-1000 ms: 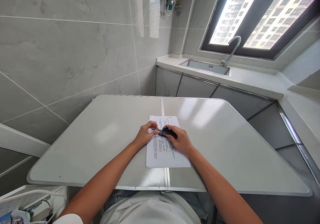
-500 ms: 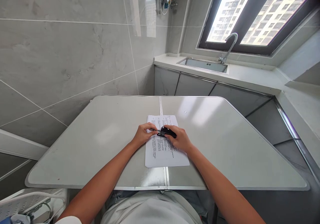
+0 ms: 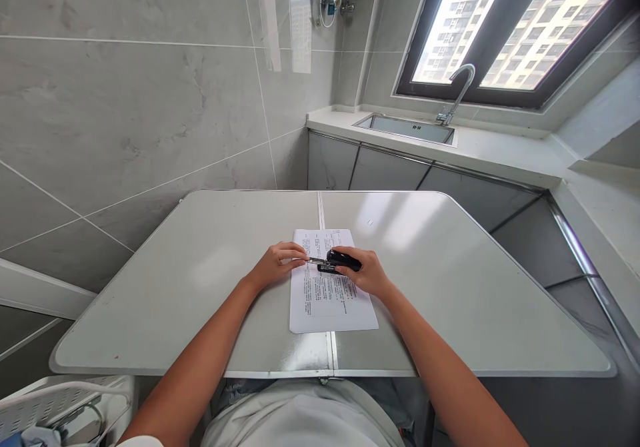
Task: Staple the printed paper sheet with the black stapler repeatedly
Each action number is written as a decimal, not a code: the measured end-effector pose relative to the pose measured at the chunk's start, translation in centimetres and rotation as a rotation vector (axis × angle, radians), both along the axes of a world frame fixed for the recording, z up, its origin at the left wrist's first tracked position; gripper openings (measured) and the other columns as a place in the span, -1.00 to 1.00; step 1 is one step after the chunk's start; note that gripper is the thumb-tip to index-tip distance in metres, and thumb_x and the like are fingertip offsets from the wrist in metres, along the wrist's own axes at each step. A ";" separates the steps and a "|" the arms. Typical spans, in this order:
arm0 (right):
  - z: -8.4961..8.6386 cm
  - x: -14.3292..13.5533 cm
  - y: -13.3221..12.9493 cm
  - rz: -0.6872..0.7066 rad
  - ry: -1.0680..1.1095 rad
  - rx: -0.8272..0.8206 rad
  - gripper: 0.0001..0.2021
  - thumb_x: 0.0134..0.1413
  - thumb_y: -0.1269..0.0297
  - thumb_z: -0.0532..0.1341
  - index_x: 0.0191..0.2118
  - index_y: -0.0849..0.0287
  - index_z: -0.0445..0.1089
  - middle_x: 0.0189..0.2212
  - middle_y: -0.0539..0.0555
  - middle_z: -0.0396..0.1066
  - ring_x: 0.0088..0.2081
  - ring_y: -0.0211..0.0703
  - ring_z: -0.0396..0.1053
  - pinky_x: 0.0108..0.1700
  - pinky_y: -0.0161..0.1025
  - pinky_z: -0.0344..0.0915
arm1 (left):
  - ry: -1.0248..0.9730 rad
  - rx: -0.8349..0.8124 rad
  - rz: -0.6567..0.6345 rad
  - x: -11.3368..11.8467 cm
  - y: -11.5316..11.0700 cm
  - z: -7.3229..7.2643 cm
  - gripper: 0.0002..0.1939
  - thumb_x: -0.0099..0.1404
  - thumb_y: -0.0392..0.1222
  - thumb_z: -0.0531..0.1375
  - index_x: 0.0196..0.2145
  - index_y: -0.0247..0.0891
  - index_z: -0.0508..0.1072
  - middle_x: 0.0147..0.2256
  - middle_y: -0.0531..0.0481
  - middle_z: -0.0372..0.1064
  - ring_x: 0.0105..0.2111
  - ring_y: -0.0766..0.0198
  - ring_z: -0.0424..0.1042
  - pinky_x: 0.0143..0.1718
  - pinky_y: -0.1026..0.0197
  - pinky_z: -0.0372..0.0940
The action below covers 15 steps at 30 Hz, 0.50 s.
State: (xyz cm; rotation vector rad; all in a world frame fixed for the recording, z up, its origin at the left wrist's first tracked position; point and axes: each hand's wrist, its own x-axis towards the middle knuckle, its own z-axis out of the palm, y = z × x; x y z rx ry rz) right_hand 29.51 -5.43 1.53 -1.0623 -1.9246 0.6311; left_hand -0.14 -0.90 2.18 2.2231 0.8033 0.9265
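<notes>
A black stapler is held above the printed paper sheets near the middle of the table. My right hand is wrapped round its right end. A thin metal part sticks out of the stapler's left end. My left hand pinches the tip of this metal part between thumb and fingers. The sheets lie flat under both hands, across the table's centre seam.
The light table has a small staple-like piece beyond the paper. A white basket stands at the lower left. Behind are a counter with a sink, a faucet and a window.
My left hand has moved left, and more of the metal part shows between it and the stapler. My right hand and the stapler have shifted slightly right.
</notes>
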 end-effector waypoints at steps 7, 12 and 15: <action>0.5 0.5 -0.1 0.131 -0.031 -0.021 -0.64 0.21 0.17 0.33 0.12 -0.01 0.50 -0.06 0.06 0.61 -0.08 -0.03 0.58 0.03 -0.08 0.50 | 0.066 -0.005 -0.138 0.2 -0.4 0.4 -0.83 0.44 -0.13 0.23 -0.29 -0.13 0.61 -0.04 -0.11 0.49 -0.08 0.15 0.47 -0.05 0.06 0.39; 0.1 -0.9 -0.5 0.215 -0.008 -0.006 -0.64 0.22 0.15 0.33 0.11 0.02 0.51 -0.12 0.08 0.62 -0.15 -0.07 0.58 -0.04 -0.13 0.51 | 0.010 -0.063 -0.096 2.5 -1.7 0.3 -0.81 0.33 -0.10 0.34 -0.19 -0.16 0.43 -0.07 -0.11 0.43 -0.11 0.14 0.45 0.00 0.04 0.35; 0.1 -1.6 -0.8 0.227 0.023 0.009 -0.66 0.20 0.14 0.34 0.08 0.00 0.53 -0.17 0.07 0.62 -0.20 -0.08 0.58 -0.09 -0.14 0.52 | 0.024 -0.039 -0.098 3.2 -1.9 0.3 -0.76 0.31 -0.06 0.36 -0.28 -0.17 0.37 -0.12 -0.08 0.43 -0.17 0.16 0.43 -0.03 0.05 0.34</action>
